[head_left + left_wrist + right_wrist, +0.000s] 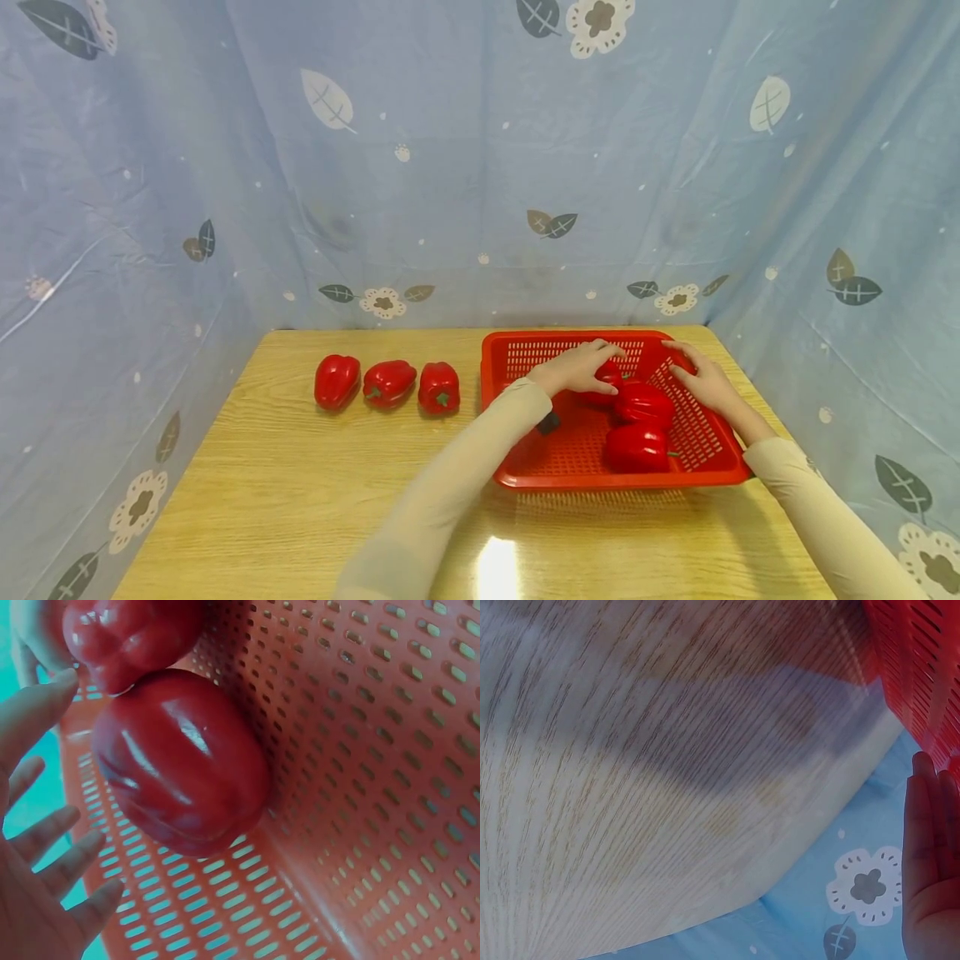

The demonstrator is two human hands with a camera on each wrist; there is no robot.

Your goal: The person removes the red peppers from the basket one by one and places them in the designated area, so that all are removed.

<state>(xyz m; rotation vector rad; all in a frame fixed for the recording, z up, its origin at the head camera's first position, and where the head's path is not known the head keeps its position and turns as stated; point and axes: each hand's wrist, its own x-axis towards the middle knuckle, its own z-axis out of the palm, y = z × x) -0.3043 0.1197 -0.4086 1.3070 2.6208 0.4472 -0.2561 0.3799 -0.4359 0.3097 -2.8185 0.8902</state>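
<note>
My left hand (579, 368) reaches over a red perforated basket (555, 482), above a red bell pepper (606, 377) that it partly hides. In the left wrist view its spread fingers (56, 840) stand beside a glossy bell pepper (184, 765), with nothing in the grasp. Two more peppers lie in the basket's right half, a middle pepper (643, 406) and a front pepper (637, 448). At the basket's right rim is my right hand (708, 385), thumb toward the inside. The right wrist view shows its straight fingers (924, 825) close to the basket's outer wall.
On the wooden table (300, 500), left of the basket, three red bell peppers lie in a row: a left one (337, 382), a middle one (389, 383) and a right one (438, 388). A blue patterned curtain (450, 208) surrounds the table's back and sides.
</note>
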